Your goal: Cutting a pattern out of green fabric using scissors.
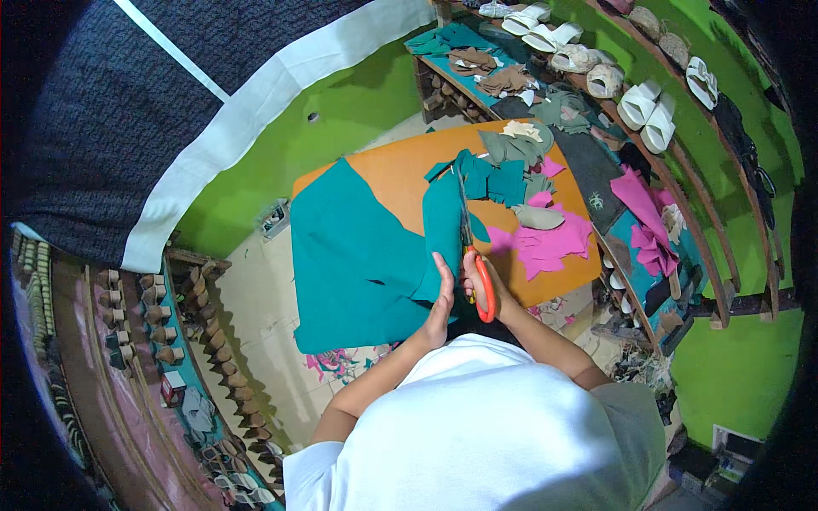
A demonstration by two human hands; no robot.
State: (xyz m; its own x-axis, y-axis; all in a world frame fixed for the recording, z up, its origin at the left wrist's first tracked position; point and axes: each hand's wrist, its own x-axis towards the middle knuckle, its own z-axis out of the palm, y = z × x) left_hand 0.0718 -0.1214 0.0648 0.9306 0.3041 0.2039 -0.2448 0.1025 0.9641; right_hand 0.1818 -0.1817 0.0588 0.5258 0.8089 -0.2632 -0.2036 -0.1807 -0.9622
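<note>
A pair of scissors (483, 285) with orange handles is in my right hand (471, 277), its fingers wrapped through the loops. The long blades point away from me, along the right edge of a narrow raised part of a large teal sheet (358, 255). My left hand (441, 298) lies against that sheet beside the scissors, fingers stretched out; its thumb is hard to make out. Beyond the blade tips are several cut teal pieces (506, 181). The sheet spreads over the left half of an orange table (392, 173) and hangs past its near left edge.
Pink pieces (554, 241) and grey-green pieces (511, 146) lie on the table's right side. Scraps (336, 364) litter the floor. Racks at right hold white sandals (648, 115) and a folded pink sheet (641, 213). Shelves with brown shoe heels (223, 353) stand at left.
</note>
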